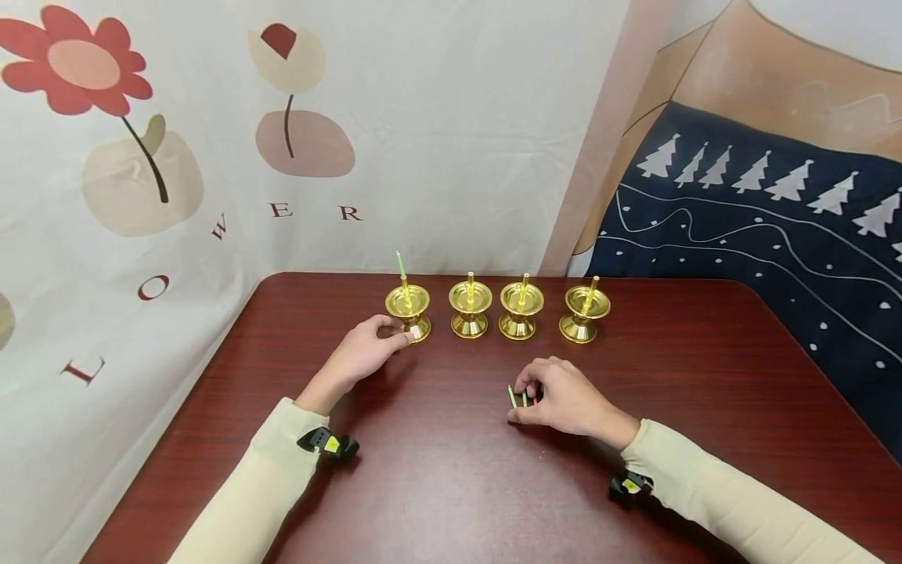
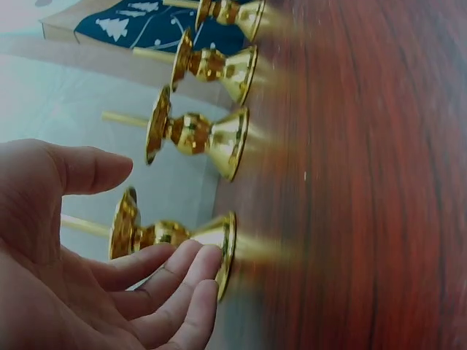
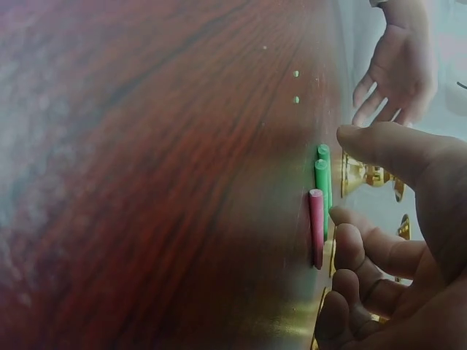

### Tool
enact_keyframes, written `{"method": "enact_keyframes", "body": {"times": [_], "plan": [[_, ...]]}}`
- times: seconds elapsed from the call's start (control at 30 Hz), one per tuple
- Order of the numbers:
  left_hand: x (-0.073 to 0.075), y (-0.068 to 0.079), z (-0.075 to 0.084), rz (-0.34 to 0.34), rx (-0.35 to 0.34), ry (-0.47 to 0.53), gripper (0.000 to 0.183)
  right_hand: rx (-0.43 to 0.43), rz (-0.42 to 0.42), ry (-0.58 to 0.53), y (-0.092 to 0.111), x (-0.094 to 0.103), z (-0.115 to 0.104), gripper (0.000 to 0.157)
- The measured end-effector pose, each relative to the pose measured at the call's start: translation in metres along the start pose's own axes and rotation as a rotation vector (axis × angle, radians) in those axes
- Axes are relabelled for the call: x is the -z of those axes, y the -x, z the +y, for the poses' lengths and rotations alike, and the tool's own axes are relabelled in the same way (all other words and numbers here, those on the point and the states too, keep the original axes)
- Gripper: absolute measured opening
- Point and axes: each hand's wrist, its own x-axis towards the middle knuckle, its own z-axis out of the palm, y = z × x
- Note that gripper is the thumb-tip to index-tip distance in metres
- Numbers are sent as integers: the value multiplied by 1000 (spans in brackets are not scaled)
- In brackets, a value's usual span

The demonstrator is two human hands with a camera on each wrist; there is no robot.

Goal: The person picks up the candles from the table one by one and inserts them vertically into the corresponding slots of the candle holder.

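A green candle stands in the leftmost brass candle holder, tilted slightly left. My left hand is at that holder's base, fingertips beside or against it and thumb held away, as the left wrist view shows. Over on the table's middle, my right hand hovers around a few thin candles lying side by side. The right wrist view shows two green candles and a red candle there. Thumb and fingers stand apart on either side of them; any contact is unclear.
To the right of the first holder stand a second holder, a third holder and a fourth holder, none bearing a candle. All are near the back edge of the dark red table. Printed cloth hangs behind.
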Motion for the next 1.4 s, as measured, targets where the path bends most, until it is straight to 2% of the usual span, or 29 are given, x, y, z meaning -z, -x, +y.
{"method": "enact_keyframes", "body": {"times": [0.17,0.27,0.37,0.63,0.87,0.97,1.2,1.4], "plan": [[-11,2,9,-43,-50,26,49,3,-26,15,0,-2,3,30],[-22,0,15,-95,-102,51,50,-33,-81,27,-1,1,-3,28],[-34,-4,21,-119,-130,67,51,-46,-130,27,-2,1,-5,24],[-52,-17,29,-113,-133,17,66,9,-175,-8,-5,0,-6,20],[-63,-36,24,-106,-184,-24,76,79,-185,-53,-7,1,-4,21],[-66,-43,22,-93,-178,-3,77,90,-206,-73,-8,1,0,21],[-66,-42,35,-88,-134,55,75,96,-276,-117,-12,5,4,21],[-69,-44,37,-81,-134,64,81,72,-288,-124,-12,6,7,22]]}}
